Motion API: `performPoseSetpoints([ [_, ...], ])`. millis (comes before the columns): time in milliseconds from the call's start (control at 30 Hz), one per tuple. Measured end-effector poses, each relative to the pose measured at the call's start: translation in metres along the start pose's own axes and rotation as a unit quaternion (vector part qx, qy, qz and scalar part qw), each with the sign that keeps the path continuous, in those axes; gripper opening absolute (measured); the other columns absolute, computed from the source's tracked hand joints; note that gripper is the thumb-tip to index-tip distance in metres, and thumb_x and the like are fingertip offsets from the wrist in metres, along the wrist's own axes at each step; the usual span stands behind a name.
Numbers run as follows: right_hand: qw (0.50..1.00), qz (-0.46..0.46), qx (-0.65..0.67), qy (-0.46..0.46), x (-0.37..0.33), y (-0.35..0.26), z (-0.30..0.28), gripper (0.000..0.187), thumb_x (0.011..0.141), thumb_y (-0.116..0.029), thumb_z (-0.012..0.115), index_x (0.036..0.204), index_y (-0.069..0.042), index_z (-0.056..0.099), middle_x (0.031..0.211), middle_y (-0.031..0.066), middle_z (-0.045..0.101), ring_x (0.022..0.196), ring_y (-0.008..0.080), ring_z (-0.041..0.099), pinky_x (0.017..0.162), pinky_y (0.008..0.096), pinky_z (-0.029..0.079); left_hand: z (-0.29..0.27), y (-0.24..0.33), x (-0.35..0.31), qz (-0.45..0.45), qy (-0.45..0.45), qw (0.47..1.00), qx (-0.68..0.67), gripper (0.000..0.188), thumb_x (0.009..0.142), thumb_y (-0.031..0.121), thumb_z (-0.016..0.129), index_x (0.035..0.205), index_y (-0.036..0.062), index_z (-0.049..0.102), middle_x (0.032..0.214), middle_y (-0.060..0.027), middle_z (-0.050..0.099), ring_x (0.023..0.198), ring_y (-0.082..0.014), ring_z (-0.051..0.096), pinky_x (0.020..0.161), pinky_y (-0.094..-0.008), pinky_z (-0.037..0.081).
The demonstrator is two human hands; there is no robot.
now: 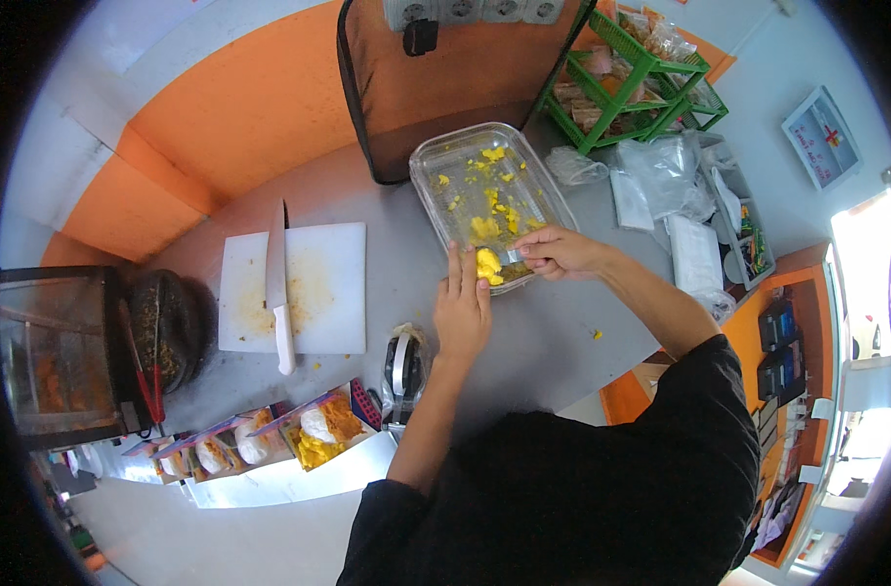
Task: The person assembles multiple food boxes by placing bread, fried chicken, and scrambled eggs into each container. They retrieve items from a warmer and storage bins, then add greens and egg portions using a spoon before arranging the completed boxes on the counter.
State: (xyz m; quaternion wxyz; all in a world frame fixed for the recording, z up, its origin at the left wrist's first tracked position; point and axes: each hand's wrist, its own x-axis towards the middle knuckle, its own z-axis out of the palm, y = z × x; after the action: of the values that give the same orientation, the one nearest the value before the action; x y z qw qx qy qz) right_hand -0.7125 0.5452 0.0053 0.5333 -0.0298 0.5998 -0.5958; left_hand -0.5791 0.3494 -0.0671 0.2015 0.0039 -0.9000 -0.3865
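A clear rectangular tray (565,202) lies on the grey counter, with crumbly yellow food (485,229) scattered over its bottom. My right hand (555,252) is closed on a short silver utensil (511,257) over the tray's near end. Against the utensil's tip sits a bright yellow lump (488,266); it hides the tip, so I cannot tell its shape. My left hand (462,311) rests at the tray's near left corner, fingers stretched out and pointing away from me, beside the lump. Whether its fingertips touch the lump is unclear.
Left of the tray, a knife (277,283) lies across a white cutting board (338,293). Beyond are a dark mortar (157,332) and red tongs (156,386). Green racks (601,117) and plastic bags (665,176) stand at the far right. Food prints (318,430) line the front edge.
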Motion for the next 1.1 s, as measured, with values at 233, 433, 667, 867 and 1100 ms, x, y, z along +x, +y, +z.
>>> performPoseSetpoints([
  [233, 0.991, -0.07, 0.019, 0.113, 0.017, 0.004, -0.016, 0.028, 0.105, -0.017, 0.048, 0.126, -0.003, 0.061, 0.075, -0.0005, 0.051, 0.055, 0.0095, 0.042, 0.046, 0.0265, 0.033, -0.006, 0.003, 0.0, 0.001, -0.001, 1.0, 0.005, 0.05, 0.104, 0.022, 0.045, 0.151, 0.0054, 0.041, 0.158, -0.0203, 0.036, 0.106, -0.041, 0.06, 0.09, -0.046, 0.051],
  [433, 0.68, -0.255, -0.648, 0.228, 0.037, 0.001, -0.009, 0.031, 0.094, -0.012, 0.054, 0.122, -0.007, 0.066, 0.103, 0.0169, 0.07, 0.094, 0.0367, 0.067, 0.08, 0.0471, 0.053, -0.005, 0.004, 0.002, -0.001, -0.007, 1.0, -0.013, 0.055, 0.104, 0.021, 0.044, 0.154, 0.0019, 0.032, 0.159, -0.0227, 0.032, 0.111, -0.044, 0.058, 0.094, -0.0475, 0.05],
  [667, 0.725, -0.202, -0.659, -0.003, -0.007, -0.011, 0.017, 0.03, 0.093, -0.014, 0.054, 0.119, -0.006, 0.067, 0.1, 0.0157, 0.072, 0.098, 0.0359, 0.069, 0.082, 0.0483, 0.052, -0.002, 0.002, -0.002, -0.001, 0.003, 1.0, -0.029, 0.055, 0.104, 0.021, 0.042, 0.154, 0.0005, 0.031, 0.16, -0.0243, 0.029, 0.118, -0.0469, 0.055, 0.098, -0.0485, 0.047],
  [867, 0.938, -0.095, -0.327, -0.067, 0.007, -0.012, -0.01, 0.028, 0.104, -0.023, 0.052, 0.119, -0.001, 0.063, 0.073, 0.0023, 0.055, 0.059, 0.0122, 0.051, 0.051, 0.0292, 0.041, 0.0, 0.002, 0.001, 0.011, 0.002, 1.0, -0.027, 0.055, 0.105, 0.023, 0.04, 0.154, 0.0008, 0.03, 0.16, -0.024, 0.028, 0.124, -0.0477, 0.052, 0.1, -0.0492, 0.046],
  [1100, 0.997, 0.012, 0.064, -0.027, 0.002, 0.005, -0.007, 0.029, 0.106, -0.018, 0.049, 0.131, -0.004, 0.055, 0.073, -0.0036, 0.042, 0.053, 0.0037, 0.03, 0.045, 0.0203, 0.021, -0.013, 0.019, 0.007, -0.067, -0.07, 0.994, -0.053, 0.054, 0.108, 0.031, 0.031, 0.156, 0.0061, 0.028, 0.162, -0.0233, 0.024, 0.133, -0.0475, 0.047, 0.102, -0.0484, 0.048],
])
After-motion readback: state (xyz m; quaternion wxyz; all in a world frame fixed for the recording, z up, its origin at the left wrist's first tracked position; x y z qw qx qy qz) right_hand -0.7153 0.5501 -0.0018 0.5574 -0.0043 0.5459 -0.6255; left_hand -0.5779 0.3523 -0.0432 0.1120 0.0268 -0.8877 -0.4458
